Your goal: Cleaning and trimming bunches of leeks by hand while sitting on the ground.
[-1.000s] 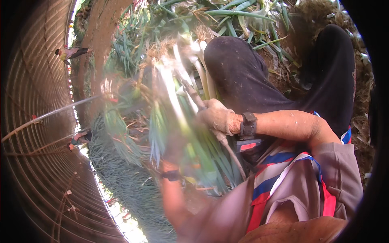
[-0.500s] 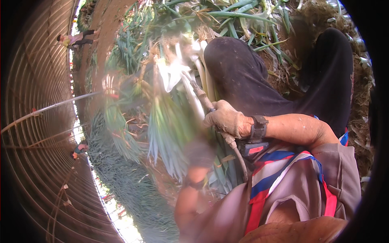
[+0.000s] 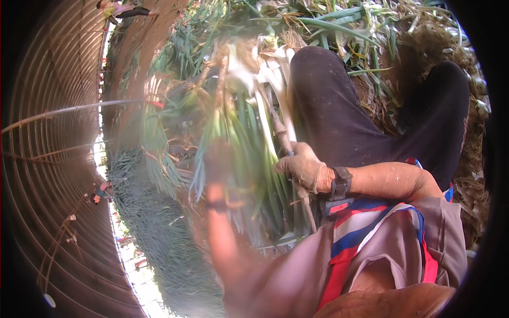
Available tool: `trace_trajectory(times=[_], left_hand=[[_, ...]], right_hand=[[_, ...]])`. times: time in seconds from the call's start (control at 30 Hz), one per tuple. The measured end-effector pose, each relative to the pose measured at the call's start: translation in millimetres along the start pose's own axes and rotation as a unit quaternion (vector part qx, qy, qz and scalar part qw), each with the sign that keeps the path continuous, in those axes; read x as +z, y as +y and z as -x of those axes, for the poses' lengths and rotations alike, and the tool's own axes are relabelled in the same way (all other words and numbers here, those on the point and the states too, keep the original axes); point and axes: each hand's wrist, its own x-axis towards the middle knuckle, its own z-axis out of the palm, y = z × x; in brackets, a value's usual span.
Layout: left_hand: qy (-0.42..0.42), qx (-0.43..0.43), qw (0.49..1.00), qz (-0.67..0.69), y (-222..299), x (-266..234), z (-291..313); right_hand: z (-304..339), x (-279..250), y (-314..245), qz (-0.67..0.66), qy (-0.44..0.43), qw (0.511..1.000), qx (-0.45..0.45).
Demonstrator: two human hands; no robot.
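My right hand (image 3: 305, 168), in a dirty pale glove, is wrapped round a long, thin wand (image 3: 280, 127). The wand points up among white-stemmed green onions (image 3: 265, 127). These lie side by side against my knee, roots at the top and leaves toward my body. A white glare hides part of the stems near the wand's tip. Over the green leaves to the left is my left hand (image 3: 217, 161), in a dark glove. Motion smears its fingers, so their grip does not show.
Loose leaves and peelings (image 3: 339, 21) lie beyond my knees. A large spread of green onions (image 3: 154, 212) covers the ground at left. A thin pole (image 3: 79, 110) crosses before the ribbed roof (image 3: 47, 159). Two people, one far (image 3: 124, 10) and one lower (image 3: 102, 192), are at left.
My left hand has moved up and left over the leaves. My right hand and the wand sit slightly farther right and lower in view.
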Motion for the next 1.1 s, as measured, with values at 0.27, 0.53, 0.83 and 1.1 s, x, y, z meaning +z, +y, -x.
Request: trace_trajectory(times=[0.27, 0.53, 0.83, 1.1], left_hand=[[0.135, -0.012, 0.948, -0.289, -71, -19, -105], [0.086, 0.037, 0.950, -0.296, -55, 11, -89], [0.029, 0.121, 0.951, -0.284, -13, 40, -50], [-0.050, 0.046, 0.983, -0.169, -6, 66, -77]], right_hand=[[-22, 7, 29, 0.073, -0.020, 0.997, 0.017], [-18, 8, 25, 0.109, -0.019, 0.994, 0.000], [2, 20, 25, 0.185, -0.060, 0.981, 0.016], [-3, 9, 26, 0.086, -0.009, 0.996, 0.036]])
